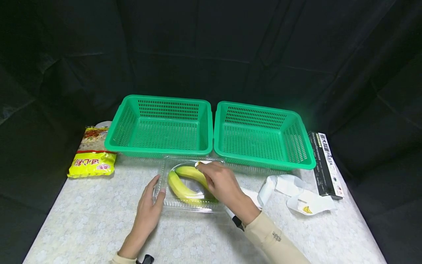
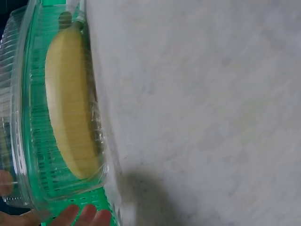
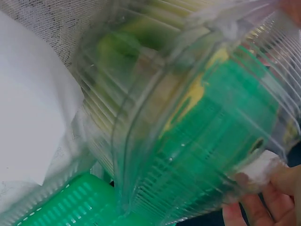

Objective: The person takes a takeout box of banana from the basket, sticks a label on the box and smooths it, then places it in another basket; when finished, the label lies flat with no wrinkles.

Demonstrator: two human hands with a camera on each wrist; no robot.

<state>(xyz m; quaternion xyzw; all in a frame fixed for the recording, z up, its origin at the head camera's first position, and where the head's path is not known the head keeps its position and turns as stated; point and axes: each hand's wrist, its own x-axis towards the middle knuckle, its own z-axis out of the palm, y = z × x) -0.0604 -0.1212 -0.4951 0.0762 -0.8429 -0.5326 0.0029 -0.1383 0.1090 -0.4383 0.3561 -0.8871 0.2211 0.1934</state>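
Note:
A clear plastic clamshell box (image 1: pixel 189 208) lies on the table with its lid down over yellow bananas (image 1: pixel 179 187). Through its side, one banana (image 2: pixel 70 103) shows plainly in the left wrist view. My left hand (image 1: pixel 148 212) rests against the box's left side, fingers fairly straight and thumb near the front corner. Above the lid, my right hand (image 1: pixel 224 183) pinches a small white sticker (image 3: pixel 261 167) between thumb and fingers at the box's far side. Part of the bananas is hidden under my right hand.
Two green baskets (image 1: pixel 159 151) stand side by side behind the box. A yellow food bag (image 1: pixel 93 161) lies left, a black pasta box (image 1: pixel 324 165) right. A curling white label strip (image 1: pixel 290 187) with a banana picture trails beside my right forearm.

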